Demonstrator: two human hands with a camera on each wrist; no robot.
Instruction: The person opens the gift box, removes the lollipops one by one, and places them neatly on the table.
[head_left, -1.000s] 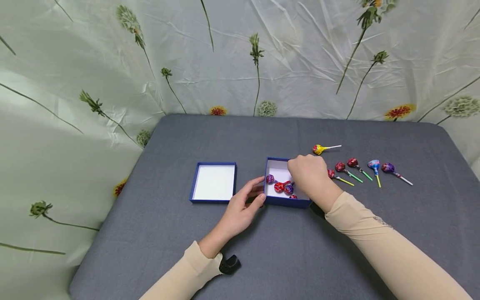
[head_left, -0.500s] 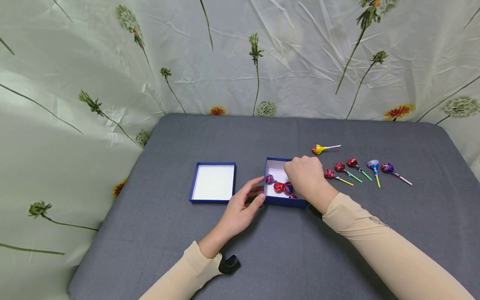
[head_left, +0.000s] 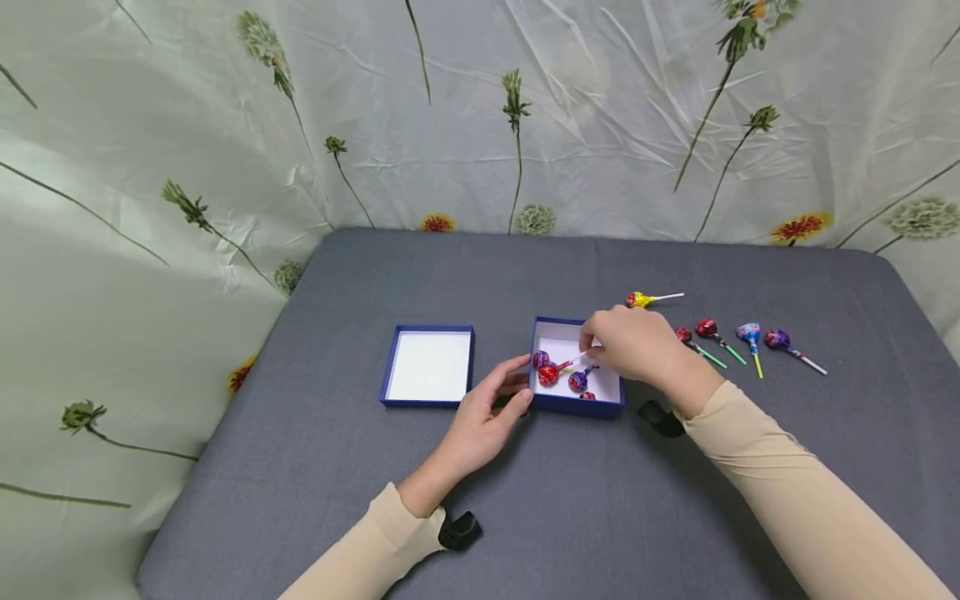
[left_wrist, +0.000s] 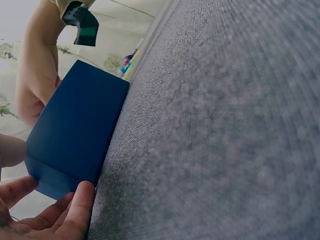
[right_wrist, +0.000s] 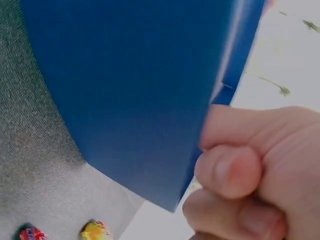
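A blue box (head_left: 576, 405) with a white inside stands at mid-table, holding several lollipops. My left hand (head_left: 483, 417) rests against its left wall, fingers fairly straight; the left wrist view shows those fingertips (left_wrist: 82, 200) right at the box's lower edge. Over the box's right side, my right hand (head_left: 633, 346) pinches the white stick of a red lollipop (head_left: 549, 375), whose head lies at the left inside. Purple lollipops (head_left: 577, 381) lie near it. In the right wrist view the curled fingers (right_wrist: 235, 172) reach over the box wall, and the stick is hidden.
Left of the box lies its blue-rimmed lid (head_left: 429, 367), white inside up. To the right are a yellow lollipop (head_left: 639, 299), red lollipops (head_left: 707, 327), a blue one (head_left: 748, 332) and a purple one (head_left: 777, 338). A flowered curtain (head_left: 450, 125) hangs behind the table.
My right hand has drawn back to the right, uncovering more of the box. The red lollipop's head has shifted slightly left and its stick now shows. My left hand has stayed in place.
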